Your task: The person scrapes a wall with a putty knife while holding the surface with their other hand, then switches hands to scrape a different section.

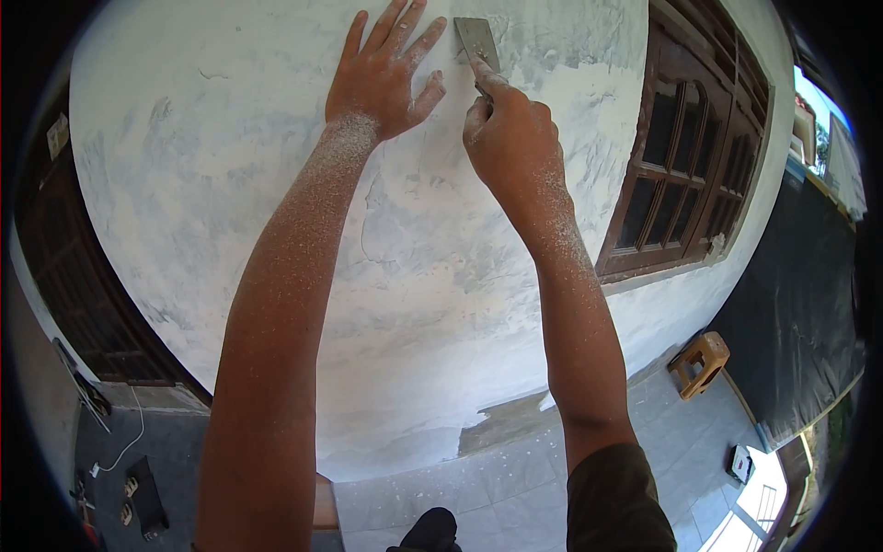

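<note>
Both arms reach up to a white, patchy wall (432, 230) with grey smears and fine cracks. My left hand (382, 78) has its fingers spread near the wall's top and holds nothing; dust coats its wrist and fingers. Just right of it, my right hand (515, 133) grips a putty knife (476, 39), index finger laid along the tool. The flat metal blade points up and lies at the wall surface. Whether the blade presses on the wall cannot be told. The handle is mostly hidden in my fingers.
A brown wooden window (676, 170) is right of my hands. Another brown wooden frame (78, 267) stands far left. Below are a tiled floor (515, 488) with white specks, a tan stool (701, 364), a white cable (138, 432) and dark sheeting (796, 304) at right.
</note>
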Demonstrator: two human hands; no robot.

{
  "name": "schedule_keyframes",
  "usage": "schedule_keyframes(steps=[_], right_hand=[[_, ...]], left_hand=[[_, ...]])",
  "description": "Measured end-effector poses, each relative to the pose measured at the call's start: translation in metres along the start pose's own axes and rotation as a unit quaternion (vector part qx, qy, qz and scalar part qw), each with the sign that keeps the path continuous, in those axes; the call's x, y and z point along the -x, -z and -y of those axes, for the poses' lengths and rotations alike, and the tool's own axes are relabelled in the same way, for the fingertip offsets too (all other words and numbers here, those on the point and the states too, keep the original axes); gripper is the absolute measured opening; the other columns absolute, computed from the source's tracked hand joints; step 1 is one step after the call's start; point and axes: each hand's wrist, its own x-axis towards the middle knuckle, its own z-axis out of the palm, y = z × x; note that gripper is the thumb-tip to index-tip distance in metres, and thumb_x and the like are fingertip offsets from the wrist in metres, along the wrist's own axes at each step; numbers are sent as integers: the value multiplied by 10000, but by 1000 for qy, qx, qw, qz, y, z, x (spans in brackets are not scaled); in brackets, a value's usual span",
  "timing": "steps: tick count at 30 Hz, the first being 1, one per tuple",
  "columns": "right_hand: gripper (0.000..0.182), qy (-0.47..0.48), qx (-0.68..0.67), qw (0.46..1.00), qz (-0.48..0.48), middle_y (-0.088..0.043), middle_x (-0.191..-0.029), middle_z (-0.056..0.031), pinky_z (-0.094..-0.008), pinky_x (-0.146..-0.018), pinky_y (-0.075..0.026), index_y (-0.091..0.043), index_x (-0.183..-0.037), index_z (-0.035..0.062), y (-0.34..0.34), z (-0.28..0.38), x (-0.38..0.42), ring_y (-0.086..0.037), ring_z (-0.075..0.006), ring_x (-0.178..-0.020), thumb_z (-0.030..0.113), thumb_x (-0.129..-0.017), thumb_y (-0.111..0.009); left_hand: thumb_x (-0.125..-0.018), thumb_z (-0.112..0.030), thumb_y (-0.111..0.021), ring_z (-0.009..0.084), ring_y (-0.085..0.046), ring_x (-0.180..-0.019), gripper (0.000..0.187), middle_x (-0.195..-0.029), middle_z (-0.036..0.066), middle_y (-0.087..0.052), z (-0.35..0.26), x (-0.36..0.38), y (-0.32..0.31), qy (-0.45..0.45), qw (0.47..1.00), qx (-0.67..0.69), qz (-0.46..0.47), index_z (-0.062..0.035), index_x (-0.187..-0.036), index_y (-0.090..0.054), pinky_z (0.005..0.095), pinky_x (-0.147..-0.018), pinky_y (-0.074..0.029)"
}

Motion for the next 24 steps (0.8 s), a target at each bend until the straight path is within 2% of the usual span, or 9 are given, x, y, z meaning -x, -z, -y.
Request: schedule_keyframes(steps=[5,11,13,20,24], right_hand=[[423,-3,-5,1000,-10,-739,-1004,-245,-483,-810,-617,-628,-1395,123,5,11,-18,-751,-365,-937,151,-975,-583],[431,-27,10,998,51,-735,-1005,-239,-482,-848,-606,-620,-1404,127,-1,2,-2,-741,-365,-976,159,-975,-587],[415,2,-9,1000,-25,-743,-995,-240,-485,-854,-604,-653,-1363,109,-4,6,-18,-746,-394,-885,135,-957,-569],[408,-6,10,1000,12,-745,-987,-236,-487,-853,-603,-656,-1357,104,-3,0,3,-746,-395,-892,135,-959,-571],[407,3,-19,999,-27,-742,-1001,-243,-481,-864,-600,-658,-1359,111,-5,6,-16,-749,-388,-893,120,-961,-569]], left_hand=[[-923,-441,-566,303,-175,-1568,768,-1680,158,-232,2,1,-3,-5,1000,-8,2,-106,-1579,-351,540,-1277,-101],[-920,-424,-572,301,-167,-1571,760,-1679,159,-237,1,1,1,1,1000,4,-8,-106,-1577,-357,541,-1277,-99],[-919,-419,-575,302,-167,-1571,760,-1678,160,-239,0,2,2,0,1000,24,3,-104,-1576,-359,542,-1276,-102],[-920,-421,-574,309,-170,-1570,770,-1679,166,-233,1,1,0,-2,1000,5,-1,-95,-1580,-347,546,-1274,-112],[-930,-438,-551,308,-166,-1571,770,-1681,171,-225,2,1,-2,-8,1000,-9,-5,-93,-1584,-336,545,-1274,-108]])
